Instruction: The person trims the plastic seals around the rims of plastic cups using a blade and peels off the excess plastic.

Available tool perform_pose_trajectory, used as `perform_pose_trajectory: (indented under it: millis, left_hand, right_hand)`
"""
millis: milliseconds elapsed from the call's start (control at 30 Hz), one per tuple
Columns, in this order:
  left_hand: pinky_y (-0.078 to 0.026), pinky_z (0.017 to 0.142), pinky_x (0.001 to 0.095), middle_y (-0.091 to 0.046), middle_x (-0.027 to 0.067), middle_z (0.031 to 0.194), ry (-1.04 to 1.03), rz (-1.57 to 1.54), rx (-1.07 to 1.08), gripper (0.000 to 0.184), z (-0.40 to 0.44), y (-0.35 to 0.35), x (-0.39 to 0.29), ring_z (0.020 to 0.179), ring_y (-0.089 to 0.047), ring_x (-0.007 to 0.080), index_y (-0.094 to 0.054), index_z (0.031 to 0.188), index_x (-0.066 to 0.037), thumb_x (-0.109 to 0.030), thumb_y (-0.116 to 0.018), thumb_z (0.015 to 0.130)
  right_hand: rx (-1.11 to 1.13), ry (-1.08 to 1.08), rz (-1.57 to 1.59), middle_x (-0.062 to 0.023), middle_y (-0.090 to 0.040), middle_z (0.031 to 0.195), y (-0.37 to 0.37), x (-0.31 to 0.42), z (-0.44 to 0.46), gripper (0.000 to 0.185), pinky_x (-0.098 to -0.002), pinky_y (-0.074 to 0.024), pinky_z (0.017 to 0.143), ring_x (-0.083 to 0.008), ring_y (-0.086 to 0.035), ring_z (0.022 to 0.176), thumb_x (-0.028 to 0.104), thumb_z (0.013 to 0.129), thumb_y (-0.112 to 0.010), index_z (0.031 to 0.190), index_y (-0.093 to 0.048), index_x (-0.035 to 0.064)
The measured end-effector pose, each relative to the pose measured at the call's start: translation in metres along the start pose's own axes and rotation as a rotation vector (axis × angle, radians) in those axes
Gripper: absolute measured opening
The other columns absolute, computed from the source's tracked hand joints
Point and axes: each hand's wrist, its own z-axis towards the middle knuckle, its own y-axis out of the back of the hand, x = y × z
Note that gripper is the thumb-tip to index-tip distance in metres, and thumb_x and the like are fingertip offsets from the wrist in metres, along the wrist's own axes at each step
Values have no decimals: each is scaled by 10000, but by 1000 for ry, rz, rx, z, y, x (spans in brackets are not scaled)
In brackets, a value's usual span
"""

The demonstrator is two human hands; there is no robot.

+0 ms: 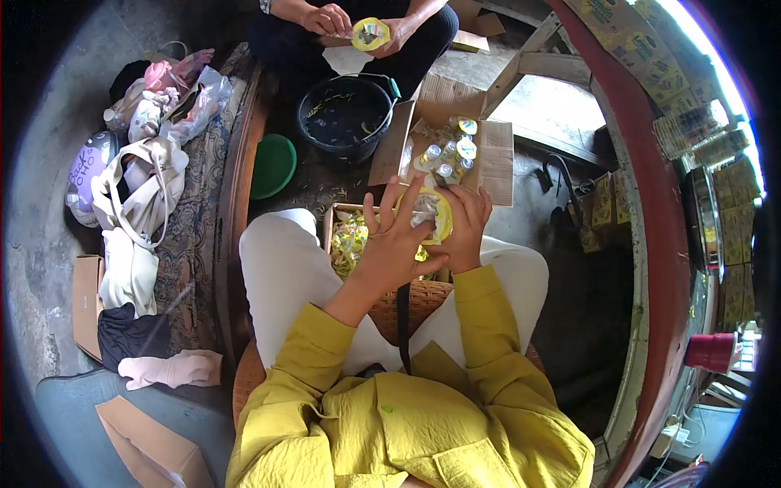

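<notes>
My right hand (467,228) is curled round the far side of a round, clear plastic item with a yellow printed rim (444,218), like a cup seen end-on. Over its near side comes my left hand (392,242), several fingers spread and the thumb and one finger against the plastic; its exact grip is partly hidden. Below my hands, a basket or box of yellow and clear wrapper scraps (348,244) sits between my knees. Just beyond, an open cardboard box (494,154) holds several small clear bottles (446,154) with pale caps.
Across from me, another person's hands (394,34) hold a similar yellow-rimmed item (371,34). A black bucket (307,134) and a green round lid or basin (273,167) stand ahead. Bags and clothes (140,187) lie at left; a red-edged frame (663,268) runs along the right.
</notes>
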Motion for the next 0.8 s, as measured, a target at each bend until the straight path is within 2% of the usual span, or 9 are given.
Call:
perform_pose_trajectory:
  millis: [33, 133, 233, 333, 367, 500, 600, 700, 800]
  left_hand:
    - [-7, 981, 572, -204, 133, 1400, -5, -22, -25, 292, 0, 1, 1, 1295, -71, 359, -639, 809, -136, -376, -678, 647]
    - [-11, 983, 566, -232, 118, 1392, 6, -40, -60, 175, 0, 9, 2, 1294, -88, 351, -643, 765, -153, -291, -680, 663]
    - [-30, 982, 562, -285, 88, 1368, 31, 5, -112, 96, 1, 12, 10, 1285, -135, 331, -644, 731, -157, -230, -671, 675]
    - [-18, 992, 531, -330, 54, 1347, 110, 79, -88, 54, 0, 17, 20, 1277, -176, 307, -653, 741, -176, -191, -656, 690]
    - [-8, 997, 516, -343, 43, 1341, 147, 104, -65, 58, -1, 18, 23, 1276, -187, 298, -658, 752, -186, -179, -651, 695]
    - [-173, 919, 514, -450, 47, 1166, 151, 118, -147, 152, -2, 14, 29, 1174, -304, 276, -628, 824, -158, -209, -660, 685]
    - [-243, 820, 437, -472, 46, 1022, 132, -62, -166, 224, 1, 10, 14, 1036, -370, 256, -614, 899, -147, -240, -654, 699]
    - [-253, 745, 386, -468, 43, 942, 131, -95, -203, 251, 5, 5, 4, 933, -384, 242, -618, 913, -126, -271, -649, 710]
    - [-256, 761, 385, -478, 38, 927, 180, -113, -211, 239, 7, -2, 5, 917, -392, 233, -632, 902, -137, -298, -637, 727]
  right_hand:
    - [-16, -8, -4, -91, -506, 1041, -1, -2, 0, 665, -468, -229, 971, -266, -471, 1002, 281, 427, -731, 1031, -553, 70]
    - [9, -69, -13, -92, -501, 1035, 3, -1, 2, 675, -467, -235, 966, -265, -467, 1006, 281, 424, -758, 1031, -550, 67]
    - [-15, -80, -65, -67, -500, 1024, 2, -5, 2, 595, -457, -263, 930, -259, -457, 990, 289, 496, -777, 1001, -547, 74]
    - [-84, -101, -68, -73, -497, 1022, 2, -10, 3, 593, -446, -277, 913, -264, -450, 992, 284, 499, -780, 1002, -546, 77]
    - [-77, -106, -69, -78, -494, 1022, 3, -11, 3, 597, -446, -275, 918, -271, -448, 990, 269, 492, -783, 1004, -546, 76]
    - [-67, -97, -95, -89, -488, 1021, 3, -12, 3, 597, -451, -268, 929, -283, -445, 988, 233, 487, -782, 1010, -541, 72]
    - [-35, -93, -106, -74, -486, 1020, 0, -3, 2, 583, -459, -264, 928, -260, -448, 993, 229, 504, -763, 1019, -533, 83]
    - [-15, -79, -74, -63, -485, 1021, -7, 5, -2, 567, -473, -246, 944, -244, -452, 999, 208, 524, -739, 1035, -523, 94]
    - [-6, -82, -30, -60, -483, 1027, -10, 14, -3, 547, -480, -226, 963, -243, -455, 1003, 179, 543, -713, 1047, -517, 100]
